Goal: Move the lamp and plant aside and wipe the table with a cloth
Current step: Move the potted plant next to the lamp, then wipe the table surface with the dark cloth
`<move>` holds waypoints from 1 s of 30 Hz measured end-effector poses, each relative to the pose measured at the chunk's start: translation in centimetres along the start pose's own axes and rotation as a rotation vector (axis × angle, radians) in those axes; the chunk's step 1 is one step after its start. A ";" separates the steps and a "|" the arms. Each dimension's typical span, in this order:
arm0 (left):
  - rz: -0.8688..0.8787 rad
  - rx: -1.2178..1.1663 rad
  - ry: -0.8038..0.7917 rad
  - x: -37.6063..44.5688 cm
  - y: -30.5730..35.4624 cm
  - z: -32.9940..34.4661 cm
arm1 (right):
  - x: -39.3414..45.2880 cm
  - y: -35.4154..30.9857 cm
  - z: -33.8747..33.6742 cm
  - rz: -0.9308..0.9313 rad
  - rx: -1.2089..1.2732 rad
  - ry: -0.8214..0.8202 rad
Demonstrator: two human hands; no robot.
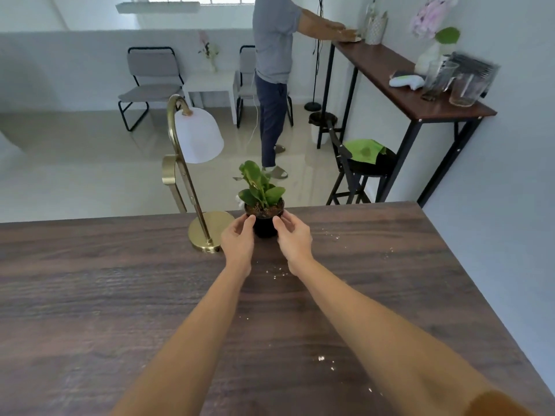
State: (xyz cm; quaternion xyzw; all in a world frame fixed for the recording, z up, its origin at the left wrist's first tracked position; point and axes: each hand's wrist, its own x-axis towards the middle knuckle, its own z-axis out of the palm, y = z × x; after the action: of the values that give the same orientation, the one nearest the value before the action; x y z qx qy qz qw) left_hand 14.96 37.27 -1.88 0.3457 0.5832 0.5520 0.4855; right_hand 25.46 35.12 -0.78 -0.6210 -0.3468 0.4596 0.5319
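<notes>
A: The desk point(120, 295) fills the lower frame; the lamp point(195, 175) stands at centre, the plant point(262, 202) just right of it.

B: Left hand point(238, 238) and right hand point(292, 235) cup its pot; lift upright, avoiding spilled soil.

Both arms outstretched, left hand point(238, 235) and right hand point(292, 235) cupped inward, fingers curled.

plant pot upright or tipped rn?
Upright. The plant pot stands level on the table, leaves pointing up, left hand and right hand flanking it.
</notes>
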 end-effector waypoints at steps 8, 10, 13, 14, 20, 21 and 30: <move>0.097 0.213 0.005 -1.7 2.4 -3.8 | -3.5 -1.9 -7.2 -0.170 -0.337 -0.221; 0.191 0.369 -0.044 -4.8 3.2 -6.8 | -6.9 -2.2 -12.9 -0.230 -0.416 -0.230; 0.261 0.618 -0.062 -11.4 2.1 -13.4 | -13.7 -0.9 -22.3 -0.263 -0.565 -0.141; 0.284 0.705 -0.037 -13.9 1.6 -15.6 | -16.3 0.1 -25.1 -0.267 -0.642 -0.071; 0.339 1.146 -0.055 -26.8 -5.7 -24.3 | -29.4 8.5 -36.6 -0.145 -1.123 -0.013; 0.330 1.208 -0.062 -28.0 -7.1 -24.5 | -29.7 9.9 -37.4 -0.129 -1.249 -0.057; 0.275 1.453 -0.108 -31.7 -9.8 -21.2 | -24.5 10.2 -34.6 0.082 -1.457 0.114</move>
State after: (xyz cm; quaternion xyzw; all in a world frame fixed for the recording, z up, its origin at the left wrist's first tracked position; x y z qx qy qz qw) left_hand 5.31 -0.52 -7.31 0.6764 0.7283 0.0650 0.0890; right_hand 49.12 -1.16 -5.42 -0.8526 -0.5128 0.0990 -0.0164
